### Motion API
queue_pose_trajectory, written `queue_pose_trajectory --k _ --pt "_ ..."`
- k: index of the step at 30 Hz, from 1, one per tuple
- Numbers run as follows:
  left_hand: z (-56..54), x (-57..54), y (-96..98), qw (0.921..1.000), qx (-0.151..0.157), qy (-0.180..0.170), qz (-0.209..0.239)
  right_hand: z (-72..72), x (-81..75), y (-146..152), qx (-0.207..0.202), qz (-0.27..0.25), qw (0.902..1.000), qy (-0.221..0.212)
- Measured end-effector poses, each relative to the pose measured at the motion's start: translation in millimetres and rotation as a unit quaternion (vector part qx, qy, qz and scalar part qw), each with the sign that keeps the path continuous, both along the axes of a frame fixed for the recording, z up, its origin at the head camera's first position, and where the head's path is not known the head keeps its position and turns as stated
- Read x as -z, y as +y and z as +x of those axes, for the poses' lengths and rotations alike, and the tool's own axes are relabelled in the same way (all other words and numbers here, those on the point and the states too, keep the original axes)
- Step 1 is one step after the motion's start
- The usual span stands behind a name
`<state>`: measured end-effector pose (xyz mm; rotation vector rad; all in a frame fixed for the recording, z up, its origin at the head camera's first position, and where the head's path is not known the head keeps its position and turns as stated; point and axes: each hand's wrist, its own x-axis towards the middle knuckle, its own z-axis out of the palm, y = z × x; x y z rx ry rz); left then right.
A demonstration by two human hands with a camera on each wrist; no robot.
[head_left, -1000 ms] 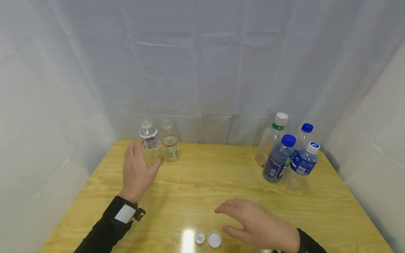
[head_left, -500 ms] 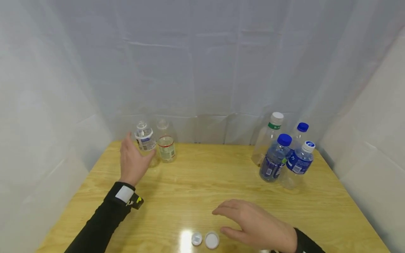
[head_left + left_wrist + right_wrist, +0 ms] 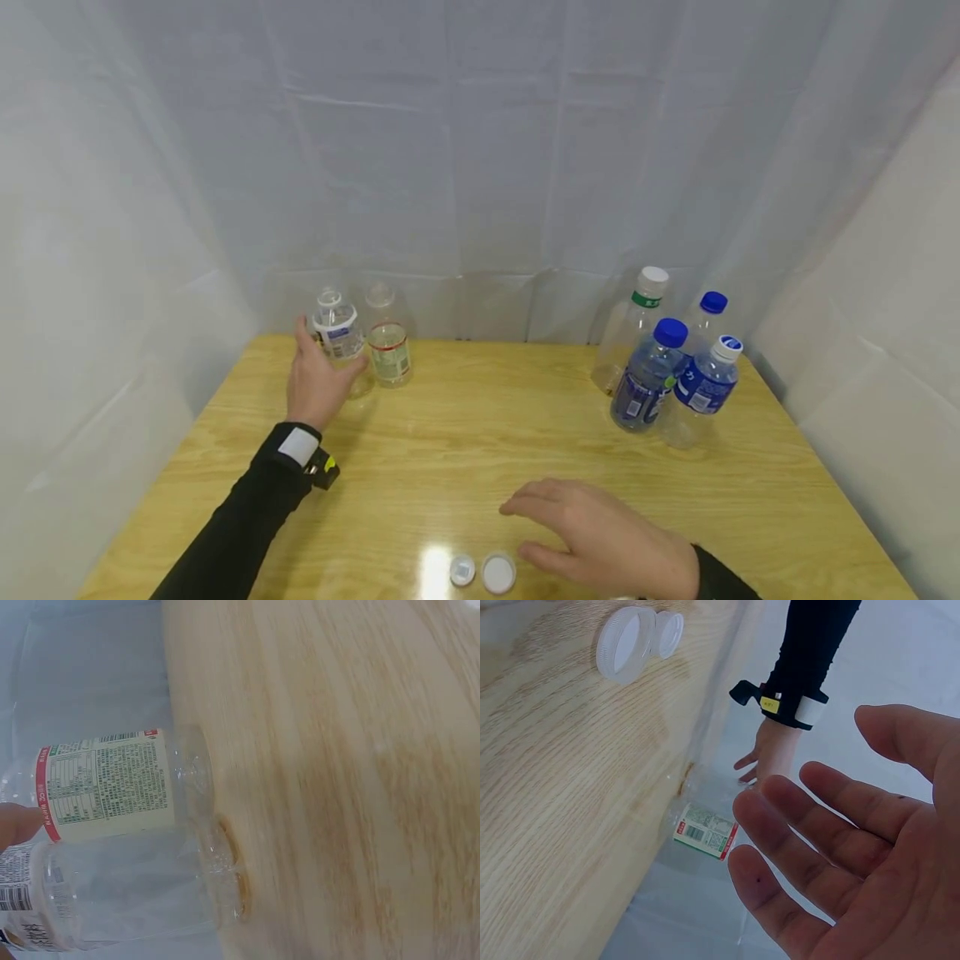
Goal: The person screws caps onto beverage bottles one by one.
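My left hand (image 3: 318, 382) is around a clear uncapped bottle (image 3: 339, 333) with a white-and-blue label, standing at the table's back left. Its thumb lies along the right side and its index finger stands straight on the left; I cannot tell how firmly they touch. Beside it stands another clear uncapped bottle (image 3: 112, 780) with a red-edged pale label. In the left wrist view the thumb (image 3: 19, 825) overlaps that label's edge. My right hand (image 3: 600, 537) holds nothing, its fingers relaxed, right of a large white cap (image 3: 498, 573) and a small white cap (image 3: 462, 570).
At the right stand a tall white-capped bottle (image 3: 630, 337), a blue-capped bottle (image 3: 647, 383), another blue-capped bottle (image 3: 708, 321) behind, and a white-capped bottle with a blue label (image 3: 705, 385). Pale sheeting (image 3: 495, 167) encloses the wooden table (image 3: 480, 433) on the back and sides.
My left hand has moved forward and around the clear bottle, its thumb and fingers now on either side. The right hand stays over the same spot. The head view has shifted slightly.
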<state>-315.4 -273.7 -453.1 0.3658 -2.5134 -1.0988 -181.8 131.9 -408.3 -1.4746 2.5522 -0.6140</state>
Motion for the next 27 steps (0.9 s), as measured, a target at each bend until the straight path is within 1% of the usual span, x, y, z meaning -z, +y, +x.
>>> queue_pose_trajectory --k 5,12,16,21,27 --pt "-3.2 5.3 -0.6 0.9999 0.004 -0.015 0.005 0.1 1.6 0 0.004 0.010 0.9999 -0.006" --pt "-6.0 9.3 0.6 0.9997 -0.006 -0.024 -0.008 0.8 2.0 1 0.009 0.015 0.9998 -0.014" --pt "-3.0 9.0 -1.0 0.9998 -0.004 -0.019 -0.009 0.8 0.9 0 0.016 0.020 0.9994 -0.023" --pt "4.1 8.0 -2.3 0.9999 -0.004 -0.008 -0.011 0.3 1.1 0 0.014 0.021 0.9992 -0.032" --pt "13.4 1.3 -2.1 0.9998 -0.009 0.008 -0.016 -0.2 1.7 -1 0.009 0.018 0.9993 -0.030"
